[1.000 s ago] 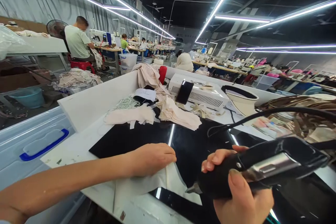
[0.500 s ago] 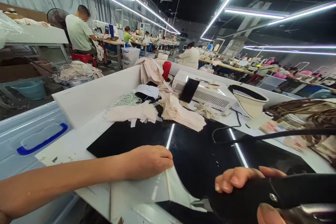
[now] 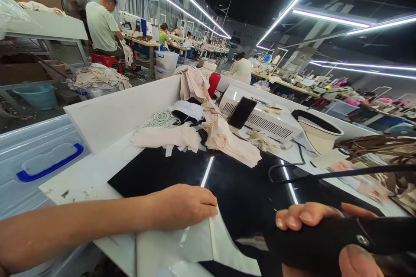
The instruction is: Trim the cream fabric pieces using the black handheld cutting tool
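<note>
My left hand (image 3: 182,205) lies flat, palm down, pressing a piece of white fabric (image 3: 191,244) onto the glossy black work surface (image 3: 247,199) near the table's front edge. My right hand (image 3: 328,242) grips the black handle of a corded hand tool (image 3: 328,240), held low at the bottom right. The tool's metal tip (image 3: 250,242) sits just right of the fabric's edge, right at the black surface. A black cord (image 3: 325,175) runs from the tool off to the right.
Cream fabric pieces (image 3: 224,138), a white cord bundle (image 3: 160,119), a white machine (image 3: 263,121) with a phone (image 3: 242,112) leaning on it, and a white bowl (image 3: 320,132) lie behind. A blue-handled bin lid (image 3: 48,164) sits at left. Seated workers (image 3: 102,26) sew in the background.
My right hand with the tool has dropped lower and toward me, partly leaving the view. The left hand stays pressed on the white fabric. The camera has tilted slightly.
</note>
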Available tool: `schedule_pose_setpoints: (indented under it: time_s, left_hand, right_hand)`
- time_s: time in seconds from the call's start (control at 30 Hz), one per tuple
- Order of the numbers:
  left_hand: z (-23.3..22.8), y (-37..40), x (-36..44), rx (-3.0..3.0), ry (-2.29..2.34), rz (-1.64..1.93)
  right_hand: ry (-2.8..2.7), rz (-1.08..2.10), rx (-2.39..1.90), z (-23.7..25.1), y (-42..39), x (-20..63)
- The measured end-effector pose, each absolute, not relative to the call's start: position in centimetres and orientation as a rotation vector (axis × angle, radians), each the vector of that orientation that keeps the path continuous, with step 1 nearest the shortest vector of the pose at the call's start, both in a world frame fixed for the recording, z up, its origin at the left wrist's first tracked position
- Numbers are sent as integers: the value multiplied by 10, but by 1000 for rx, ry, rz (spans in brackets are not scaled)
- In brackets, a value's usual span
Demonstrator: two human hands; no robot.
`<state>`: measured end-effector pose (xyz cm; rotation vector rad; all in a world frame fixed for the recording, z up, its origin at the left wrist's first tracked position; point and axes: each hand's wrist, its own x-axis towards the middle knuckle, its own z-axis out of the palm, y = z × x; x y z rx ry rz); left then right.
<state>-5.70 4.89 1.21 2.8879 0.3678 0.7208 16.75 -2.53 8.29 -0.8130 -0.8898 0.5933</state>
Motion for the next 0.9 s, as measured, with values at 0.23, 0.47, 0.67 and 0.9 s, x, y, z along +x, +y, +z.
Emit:
schedule_pose_setpoints:
  time_s: [0.23, 0.47, 0.67, 0.9]
  left_hand:
    - [13, 47, -55, 2851, 381, 716]
    - [16, 46, -57, 2900, 390, 691]
    - [18, 45, -56, 2890, 386, 751]
    - [22, 45, -56, 2903, 390, 712]
  right_hand:
    - [-811, 508, -856, 103, 15, 127]
    - [-871, 506, -821, 94, 22, 125]
    - [-893, 492, -806, 91, 22, 124]
    - [-906, 488, -815, 92, 18, 125]
